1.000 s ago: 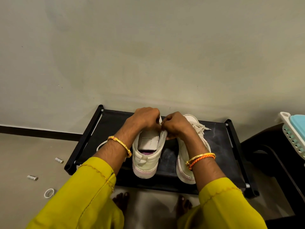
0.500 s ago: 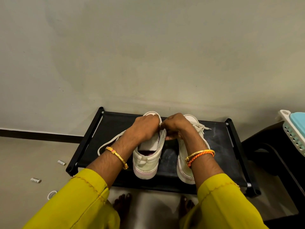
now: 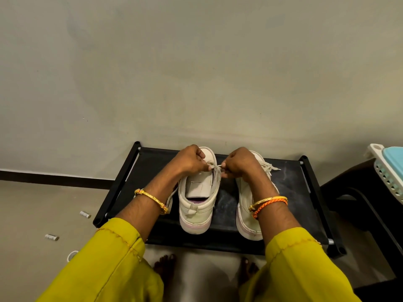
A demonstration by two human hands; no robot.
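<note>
Below the left hand (image 3: pixel 189 160), the white sneaker (image 3: pixel 196 216) is sitting on the shoe rack (image 3: pixel 292 188). That hand is pinching one shoelace (image 3: pixel 216 171) end, the right hand (image 3: pixel 238 162) the other. Knot is looking unfinished; second sneaker (image 3: pixel 246 221), under the right wrist, is looking tied.

Dim, soft, even light fills the scene. The wall (image 3: pixel 196 62) above the shoe rack (image 3: pixel 292 184) shows mottled shading, and shadow pools around the bare feet (image 3: pixel 164 267) below the rack. The rack's side rails splay from wide-angle distortion.
</note>
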